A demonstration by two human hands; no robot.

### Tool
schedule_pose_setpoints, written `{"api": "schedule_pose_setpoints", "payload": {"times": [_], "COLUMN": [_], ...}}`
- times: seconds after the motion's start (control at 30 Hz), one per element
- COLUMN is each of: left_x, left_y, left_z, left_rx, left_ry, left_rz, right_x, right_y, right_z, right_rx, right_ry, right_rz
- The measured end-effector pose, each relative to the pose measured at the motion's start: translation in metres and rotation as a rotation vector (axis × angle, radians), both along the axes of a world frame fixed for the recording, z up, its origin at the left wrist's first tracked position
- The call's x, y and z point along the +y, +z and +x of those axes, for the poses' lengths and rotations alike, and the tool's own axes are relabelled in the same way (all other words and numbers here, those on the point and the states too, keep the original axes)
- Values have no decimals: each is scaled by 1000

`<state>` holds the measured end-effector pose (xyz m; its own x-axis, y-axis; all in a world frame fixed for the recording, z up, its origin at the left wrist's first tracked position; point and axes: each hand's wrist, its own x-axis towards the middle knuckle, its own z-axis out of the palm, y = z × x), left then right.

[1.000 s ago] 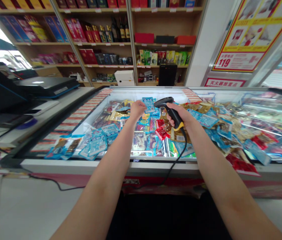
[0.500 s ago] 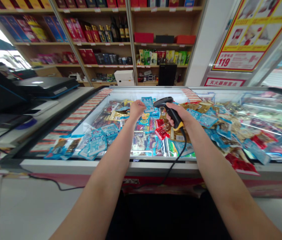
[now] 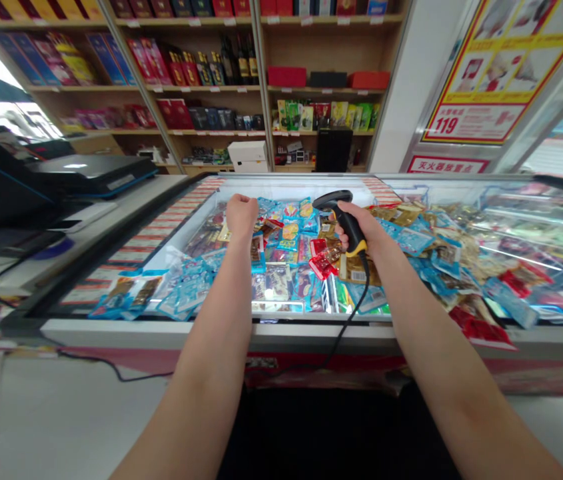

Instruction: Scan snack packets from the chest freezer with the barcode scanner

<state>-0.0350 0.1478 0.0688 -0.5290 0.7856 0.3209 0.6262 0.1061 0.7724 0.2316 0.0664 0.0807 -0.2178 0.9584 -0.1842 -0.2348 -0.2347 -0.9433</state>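
Observation:
My left hand (image 3: 241,215) hovers closed like a fist over the back left of a heap of snack packets (image 3: 281,280) on a lit glass-topped display case (image 3: 161,330). Whether its fingers hold anything is hidden. A gold packet (image 3: 224,232) lies just beside it. My right hand (image 3: 368,233) grips the handle of a black barcode scanner (image 3: 334,200) with a yellow band. The scanner's head points left over blue packets (image 3: 286,210). Its black cable (image 3: 356,307) drops over the case's front edge. Small red packets (image 3: 322,260) lie just under the scanner.
A black till machine (image 3: 91,173) sits on the counter (image 3: 26,267) to the left, with a cable trailing to the floor. Wooden shelves (image 3: 211,87) of boxes and bottles fill the back wall. A white box (image 3: 248,155) stands behind the case. A red and yellow poster (image 3: 491,73) hangs at right.
My left hand has moved left, away from the scanner, and no longer holds up the blue packet. The right hand and scanner have shifted only slightly.

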Motion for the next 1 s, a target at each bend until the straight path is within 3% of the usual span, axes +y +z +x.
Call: {"api": "schedule_pose_setpoints", "payload": {"times": [0.17, 0.27, 0.37, 0.63, 0.83, 1.0], "left_x": [-14, -16, -17, -10, -1, 18], "left_y": [13, 14, 13, -2, -16, -22], "left_z": [-18, -14, -7, 24, 77, 127], "left_rx": [-5, 41, 70, 145, 259, 379], "left_ry": [131, 223, 222, -115, -372, -485], "left_rz": [-64, -24, 24, 71, -45, -105], "right_x": [1, 0, -2, 1, 6, 6], "right_y": [0, 3, 7, 12, 13, 13], "right_z": [4, 6, 8, 21, 36, 35], "right_rx": [22, 35, 38, 72, 155, 200], "right_ry": [-17, -58, -99, -206, -360, -448], "right_rz": [25, 27, 7, -1, 18, 12]}}
